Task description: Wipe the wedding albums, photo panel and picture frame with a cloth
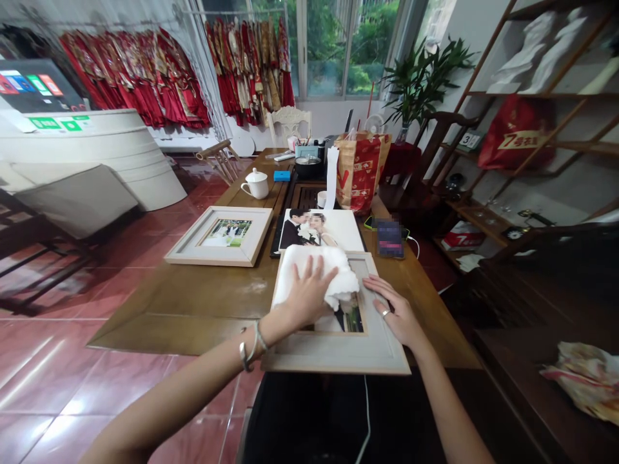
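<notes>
A picture frame (333,357) with a wide pale mat lies at the table's near edge, its lower side jutting past it. My left hand (309,290) presses flat, fingers spread, on a white cloth (345,270) that covers the frame's upper left and part of the photo (352,317) inside. On the frame's right border rests my right hand (393,309), fingers stretched out, a ring on one of them. Just beyond the frame lies a large print (338,229) of two people in wedding clothes.
On the wooden table (193,303), a second framed photo (227,235) lies to the left. Behind it stands a lidded white cup (256,184). A phone (389,238) with a cable lies at the right, near a red and brown paper bag (362,171). Shelves (520,161) line the right side.
</notes>
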Demonstrator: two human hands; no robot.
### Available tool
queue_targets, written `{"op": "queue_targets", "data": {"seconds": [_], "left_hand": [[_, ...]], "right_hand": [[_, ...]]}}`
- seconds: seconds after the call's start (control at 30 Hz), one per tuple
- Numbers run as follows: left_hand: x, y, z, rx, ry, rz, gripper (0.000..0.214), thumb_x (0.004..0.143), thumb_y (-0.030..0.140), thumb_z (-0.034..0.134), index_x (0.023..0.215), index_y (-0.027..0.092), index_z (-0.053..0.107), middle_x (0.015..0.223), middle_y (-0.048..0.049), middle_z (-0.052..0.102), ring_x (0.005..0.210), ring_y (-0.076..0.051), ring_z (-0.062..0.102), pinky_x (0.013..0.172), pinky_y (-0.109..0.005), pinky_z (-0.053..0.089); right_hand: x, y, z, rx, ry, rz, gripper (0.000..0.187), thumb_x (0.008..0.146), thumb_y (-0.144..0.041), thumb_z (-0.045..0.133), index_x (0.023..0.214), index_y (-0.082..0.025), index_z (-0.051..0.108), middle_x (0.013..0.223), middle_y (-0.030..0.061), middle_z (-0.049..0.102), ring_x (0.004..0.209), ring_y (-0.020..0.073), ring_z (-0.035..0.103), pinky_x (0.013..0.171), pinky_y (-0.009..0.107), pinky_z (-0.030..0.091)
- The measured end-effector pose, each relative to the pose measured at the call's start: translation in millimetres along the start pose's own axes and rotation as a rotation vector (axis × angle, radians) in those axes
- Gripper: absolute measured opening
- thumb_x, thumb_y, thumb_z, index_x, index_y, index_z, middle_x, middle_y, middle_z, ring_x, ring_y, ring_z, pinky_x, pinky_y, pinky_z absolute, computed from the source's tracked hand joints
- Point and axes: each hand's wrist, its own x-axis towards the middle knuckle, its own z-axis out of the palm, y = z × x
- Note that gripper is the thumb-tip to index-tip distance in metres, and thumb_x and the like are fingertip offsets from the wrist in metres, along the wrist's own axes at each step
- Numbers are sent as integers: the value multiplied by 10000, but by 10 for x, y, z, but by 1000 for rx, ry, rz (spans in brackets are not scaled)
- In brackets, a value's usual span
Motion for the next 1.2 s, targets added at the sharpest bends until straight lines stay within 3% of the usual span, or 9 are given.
{"op": "queue_targets", "data": {"seconds": [0.23, 0.33, 0.43, 0.6, 0.8, 0.87, 0.97, 1.07, 1.2], "left_hand": [[443, 101, -74, -10, 74, 380, 710, 802, 129, 467, 1458, 191, 204, 1548, -82, 198, 1422, -273, 106, 1115, -529, 159], [538, 191, -92, -20, 55, 440, 641, 843, 188, 437, 1451, 194, 232, 1537, -60, 240, 1420, -257, 113, 1118, -487, 179], [541, 217, -92, -14, 26, 419, 617, 850, 200, 440, 1441, 185, 263, 1516, -65, 292, 1409, -263, 158, 1110, -492, 205], [315, 34, -79, 10, 12, 294, 665, 788, 141, 536, 1412, 213, 319, 1515, -86, 291, 1405, -333, 153, 1054, -657, 191], [-147, -220, -226, 60, -60, 39, 782, 694, 24, 520, 1420, 217, 303, 1532, -74, 247, 1406, -339, 149, 1016, -713, 210], [-304, -151, -261, 22, -120, 38, 807, 668, 20, 495, 1429, 197, 293, 1528, -74, 252, 1404, -342, 159, 1020, -716, 205], [-510, 95, -233, -107, -210, 209, 852, 646, 64, 503, 1446, 225, 257, 1541, -31, 216, 1417, -309, 120, 1073, -670, 163], [-680, 373, -147, -234, -226, 360, 852, 658, 113, 506, 1455, 238, 232, 1550, -23, 186, 1423, -303, 72, 1090, -656, 123], [-842, 581, -64, -337, -218, 414, 820, 699, 165, 504, 1462, 240, 213, 1542, -40, 221, 1419, -336, 59, 1079, -680, 117]], "right_hand": [[-6, 58, 24, -24, 79, 22, 202, 807, -214, 537, 951, -212, 678, 1191, 87, 644, 1182, 277, 558, 1018, 455, 425], [-10, 73, 32, -44, 91, 41, 244, 808, -230, 534, 1010, -222, 670, 1097, 81, 683, 1106, 282, 600, 983, 463, 449], [-10, 70, 31, -51, 91, 41, 279, 804, -224, 538, 1054, -223, 663, 1146, 82, 669, 1130, 284, 587, 1001, 471, 433], [0, 7, 7, -10, 29, 9, 269, 838, -196, 509, 1060, -219, 659, 1265, 89, 607, 1265, 258, 487, 1066, 462, 374], [-1, -55, -3, 8, 12, -1, 298, 863, -198, 487, 1113, -230, 646, 1250, 79, 619, 1283, 241, 468, 1092, 488, 339], [-6, -51, -2, 1, 21, -3, 302, 865, -209, 493, 1126, -236, 642, 1261, 78, 613, 1281, 245, 471, 1095, 493, 334], [-12, -39, -7, -9, 34, -11, 311, 869, -240, 503, 1151, -240, 632, 1280, 82, 600, 1276, 252, 476, 1098, 495, 329], [-8, -36, -20, 0, 22, -21, 317, 879, -281, 502, 1167, -237, 626, 1290, 89, 593, 1285, 254, 467, 1095, 488, 337], [0, -30, -30, 18, 7, -5, 313, 883, -321, 509, 1161, -243, 632, 1291, 86, 595, 1290, 262, 460, 1089, 485, 349]]}}
